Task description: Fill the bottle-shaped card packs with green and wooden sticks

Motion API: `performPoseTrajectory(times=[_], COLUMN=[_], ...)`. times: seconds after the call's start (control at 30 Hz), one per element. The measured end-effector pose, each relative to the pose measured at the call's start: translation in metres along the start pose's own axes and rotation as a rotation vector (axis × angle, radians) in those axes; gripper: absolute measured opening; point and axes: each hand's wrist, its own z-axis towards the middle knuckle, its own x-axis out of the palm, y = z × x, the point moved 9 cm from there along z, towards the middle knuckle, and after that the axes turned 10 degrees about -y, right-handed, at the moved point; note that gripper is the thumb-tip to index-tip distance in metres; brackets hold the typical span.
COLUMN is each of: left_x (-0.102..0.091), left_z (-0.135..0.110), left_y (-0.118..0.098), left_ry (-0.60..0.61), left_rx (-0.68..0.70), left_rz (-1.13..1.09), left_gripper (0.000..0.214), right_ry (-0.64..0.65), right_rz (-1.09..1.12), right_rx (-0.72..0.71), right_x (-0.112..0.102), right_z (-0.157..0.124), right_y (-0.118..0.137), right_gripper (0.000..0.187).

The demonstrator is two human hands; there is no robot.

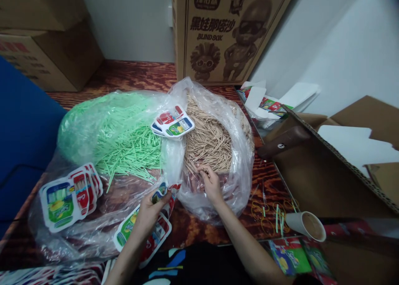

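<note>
Near the middle, my left hand (149,210) grips a printed drink-style card (173,190) by its edge. More such cards (158,235) lie below that forearm. My right hand (212,184) is at the near edge of a heap of thin brown sticks (208,139) in an open clear plastic bag (241,164). Its fingers are pinched around a few of the brown sticks. Left of this bag lies a pile of light green sticks (131,148) in another clear bag. A small stack of cards (176,125) rests between the two piles.
A fan of cards (65,202) lies at the left. On the right are a paper cup (307,226), loose green sticks (278,218), rubber bands (260,210) and an open carton (318,181). A printed cardboard box (230,31) stands behind; other boxes (40,56) are back left.
</note>
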Motion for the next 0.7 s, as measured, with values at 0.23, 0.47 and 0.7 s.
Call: performPoseTrajectory(times=[0.23,0.47,0.7], left_x=[-0.0047,-0.0046,-0.0007], left_z=[-0.0005,0.0002,0.0016], left_y=[0.0019,0.0068,0.0042], left_ry=[-0.019,-0.013,0.008], left_rx=[-0.012,-0.022,0.001], left_rz=[0.021,0.012,0.04], left_gripper=[0.026,0.027,0.025], right_ry=[0.028,0.026,0.026], right_rz=[-0.009,-0.018,-0.011], right_rx=[-0.002,0.002,-0.003], right_x=[0.0022,0.0018,0.0018], right_z=[-0.0006,-0.001,-0.0009], right_y=[-0.0033,-0.0015,-0.0002], right_gripper=[0.016,0.017,0.016])
